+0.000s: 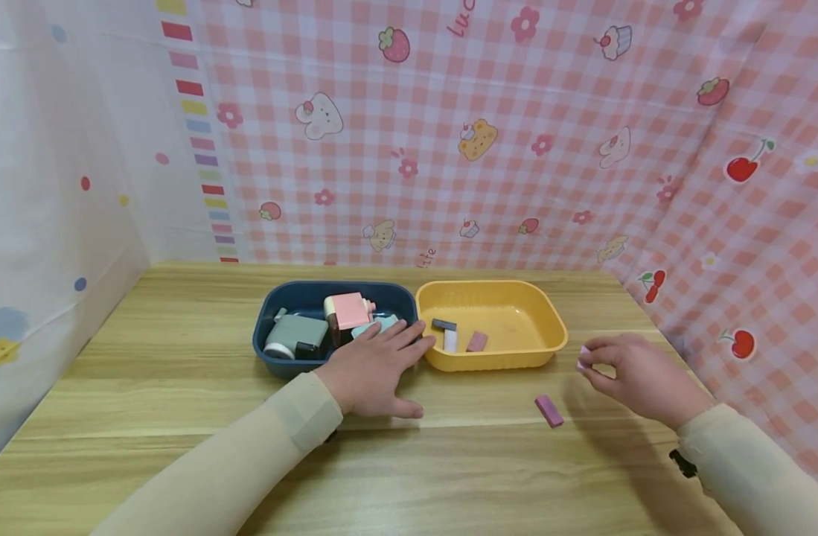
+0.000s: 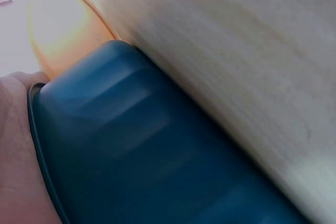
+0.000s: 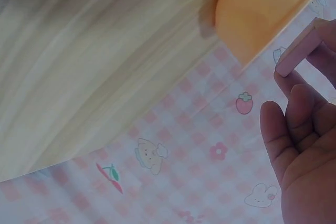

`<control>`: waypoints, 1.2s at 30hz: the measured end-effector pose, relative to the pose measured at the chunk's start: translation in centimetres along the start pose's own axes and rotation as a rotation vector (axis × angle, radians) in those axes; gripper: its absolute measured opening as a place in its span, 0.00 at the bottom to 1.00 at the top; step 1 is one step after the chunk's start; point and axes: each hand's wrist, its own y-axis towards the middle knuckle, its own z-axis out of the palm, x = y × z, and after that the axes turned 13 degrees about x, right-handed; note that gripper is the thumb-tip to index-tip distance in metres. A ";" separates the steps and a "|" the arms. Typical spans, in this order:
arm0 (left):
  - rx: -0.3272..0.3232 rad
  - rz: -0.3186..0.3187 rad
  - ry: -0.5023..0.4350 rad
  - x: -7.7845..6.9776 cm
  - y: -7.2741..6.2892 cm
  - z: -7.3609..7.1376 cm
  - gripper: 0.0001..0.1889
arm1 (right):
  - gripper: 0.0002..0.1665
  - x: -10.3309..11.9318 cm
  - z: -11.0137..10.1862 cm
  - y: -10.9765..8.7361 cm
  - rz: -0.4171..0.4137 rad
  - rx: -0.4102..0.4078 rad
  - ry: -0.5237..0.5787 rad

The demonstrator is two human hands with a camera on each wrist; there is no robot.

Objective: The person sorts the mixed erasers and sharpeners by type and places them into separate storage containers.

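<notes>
My left hand (image 1: 375,376) lies with spread, straight fingers over the near right rim of a navy blue bin (image 1: 266,363), its fingertips by the edge of a yellow bin (image 1: 492,362). In the left wrist view the hand shows beside the bin's blue wall (image 2: 126,129). To the right of the yellow bin, my right hand (image 1: 643,380) pinches a small light pink block (image 3: 302,53) between thumb and fingers, above the table. A purple-pink block (image 1: 548,411) lies on the wood between the two hands, nearer the right one.
Inside the yellow bin lie a dark grey-blue block (image 1: 443,324), a white block (image 1: 450,341) and a dusty pink block (image 1: 477,342). The navy bin holds a grey-green item (image 1: 300,332), a pink item (image 1: 348,309) and a partly hidden teal one. Patterned cloth (image 1: 435,186) hangs behind the table.
</notes>
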 end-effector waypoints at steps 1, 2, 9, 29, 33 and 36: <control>0.000 0.000 0.000 0.0 0.0 0.0 0.56 | 0.08 0.1 0.0 0.1 -0.002 -0.002 -0.005; 0.000 0.000 -0.001 0.0 0.0 0.0 0.56 | 0.09 0.1 -0.1 0.2 -0.004 -0.004 -0.007; -0.004 0.005 -0.001 0.1 0.0 0.0 0.55 | 0.09 0.6 -0.5 1.2 -0.021 -0.015 -0.006; -0.005 0.008 -0.001 0.0 0.0 -0.1 0.55 | 0.08 1.9 -0.7 4.5 -0.091 -0.041 0.024; -0.007 0.008 -0.001 0.0 0.0 -0.1 0.55 | 0.09 2.1 -0.7 5.0 -0.090 -0.046 0.019; -0.008 0.007 -0.003 0.0 0.0 -0.1 0.55 | 0.09 2.4 -0.7 5.3 -0.090 -0.050 0.013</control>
